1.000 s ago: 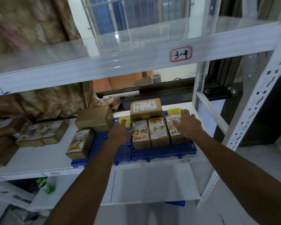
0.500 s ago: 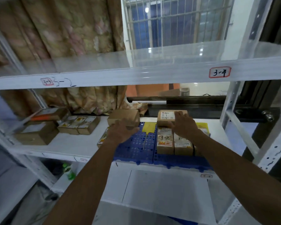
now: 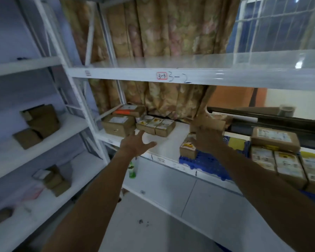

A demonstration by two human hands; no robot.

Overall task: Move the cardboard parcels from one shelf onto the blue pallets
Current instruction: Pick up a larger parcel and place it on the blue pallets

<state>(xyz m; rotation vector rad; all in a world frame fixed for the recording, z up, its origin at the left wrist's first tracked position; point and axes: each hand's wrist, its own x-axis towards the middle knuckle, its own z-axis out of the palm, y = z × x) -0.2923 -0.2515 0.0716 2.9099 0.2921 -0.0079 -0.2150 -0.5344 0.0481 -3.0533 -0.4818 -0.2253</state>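
Blue pallets [image 3: 205, 161] lie on the white shelf [image 3: 169, 142] at the right, carrying several labelled cardboard parcels [image 3: 287, 166]; one larger parcel [image 3: 275, 140] rests on top of them. A small parcel [image 3: 186, 149] stands at the pallet's left edge. More parcels sit further left on the bare shelf: a row of three small ones [image 3: 155, 125] and a bigger box [image 3: 117, 124]. My left hand [image 3: 137, 144] hovers open over the bare shelf, just in front of that row. My right hand [image 3: 206, 140] is raised in front of a plain box [image 3: 210, 122], blurred; its grip is unclear.
A second white rack [image 3: 35, 142] to the left holds several brown boxes. A white upright post [image 3: 76, 99] separates the two racks. A green bottle [image 3: 132, 170] stands on the lower shelf. A patterned curtain [image 3: 162, 33] and a barred window [image 3: 280, 24] are behind.
The view has swung left. My left hand has moved off the pallet toward the parcels on the bare shelf and spread open. My right hand has left the stacked parcels and shifted left.
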